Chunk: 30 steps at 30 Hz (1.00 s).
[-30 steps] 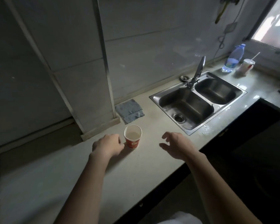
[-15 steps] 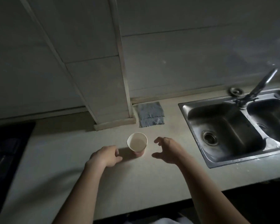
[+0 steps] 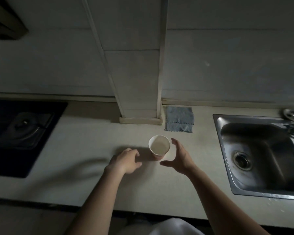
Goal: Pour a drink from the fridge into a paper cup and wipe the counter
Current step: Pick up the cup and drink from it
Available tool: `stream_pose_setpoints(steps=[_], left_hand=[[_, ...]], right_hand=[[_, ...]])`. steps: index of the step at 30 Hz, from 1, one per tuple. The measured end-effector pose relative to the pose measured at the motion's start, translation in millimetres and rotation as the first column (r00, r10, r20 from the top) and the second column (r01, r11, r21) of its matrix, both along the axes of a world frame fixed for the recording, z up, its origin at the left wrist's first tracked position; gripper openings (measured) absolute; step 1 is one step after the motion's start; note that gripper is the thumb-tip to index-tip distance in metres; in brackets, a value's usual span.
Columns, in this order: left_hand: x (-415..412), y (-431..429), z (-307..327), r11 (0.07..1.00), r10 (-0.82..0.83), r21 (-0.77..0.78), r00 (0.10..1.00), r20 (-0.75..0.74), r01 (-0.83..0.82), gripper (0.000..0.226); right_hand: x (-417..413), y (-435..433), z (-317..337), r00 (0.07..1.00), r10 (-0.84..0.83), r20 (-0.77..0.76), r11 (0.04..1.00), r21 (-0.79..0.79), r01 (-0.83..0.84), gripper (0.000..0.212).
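Head view: dim kitchen tabletop.
Paper cup: upright at centre (pale liquid inside).
Right hand: at cup's 4 o'clock, fingers apart, not touching.
Left hand: at 8 o'clock, fingers loosely curled, empty.
Cloth: at 1 o'clock.

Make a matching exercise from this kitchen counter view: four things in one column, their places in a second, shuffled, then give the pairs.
Things:
1. paper cup
2. blue cloth
3. sink
4. stove burner

Places:
A. far left, set in a black hob
B. between the two open hands
C. right side of the counter
D. flat against the wall, beside the pillar base

Pairs: 1-B, 2-D, 3-C, 4-A

The left hand and right hand flank the cup; neither grips it.
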State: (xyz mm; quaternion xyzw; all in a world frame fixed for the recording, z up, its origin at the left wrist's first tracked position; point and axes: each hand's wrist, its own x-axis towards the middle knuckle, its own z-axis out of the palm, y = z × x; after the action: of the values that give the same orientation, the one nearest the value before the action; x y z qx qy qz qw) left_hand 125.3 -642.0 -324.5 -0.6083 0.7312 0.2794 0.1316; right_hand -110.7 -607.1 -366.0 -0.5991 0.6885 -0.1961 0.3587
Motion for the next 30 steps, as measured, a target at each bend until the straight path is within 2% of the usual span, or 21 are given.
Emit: stream_pose_setpoints(steps=[7, 12, 17, 26, 30], left_hand=[[2, -10, -13, 0.994, -0.051, 0.09, 0.996, -0.08, 0.058, 0.067], [0, -18, -17, 0.991, -0.088, 0.088, 0.992, -0.088, 0.096, 0.076], [-8, -24, -24, 0.987, -0.115, 0.105, 0.99, -0.087, 0.124, 0.084], [-18, -29, -25, 0.979, -0.171, 0.106, 0.984, -0.056, 0.176, 0.084], [-18, -31, -23, 0.977, -0.175, 0.113, 0.983, -0.052, 0.18, 0.082]], right_hand=[[24, -3, -24, 0.979, -0.131, 0.153, 0.989, -0.041, 0.139, 0.117], [34, -9, -29, 0.963, -0.177, 0.203, 0.978, -0.075, 0.196, 0.122], [33, -11, -32, 0.928, -0.231, 0.294, 0.967, -0.033, 0.251, 0.119], [36, -12, -32, 0.901, -0.257, 0.35, 0.957, -0.04, 0.288, 0.096], [38, -14, -32, 0.888, -0.263, 0.378, 0.954, -0.033, 0.297, 0.103]])
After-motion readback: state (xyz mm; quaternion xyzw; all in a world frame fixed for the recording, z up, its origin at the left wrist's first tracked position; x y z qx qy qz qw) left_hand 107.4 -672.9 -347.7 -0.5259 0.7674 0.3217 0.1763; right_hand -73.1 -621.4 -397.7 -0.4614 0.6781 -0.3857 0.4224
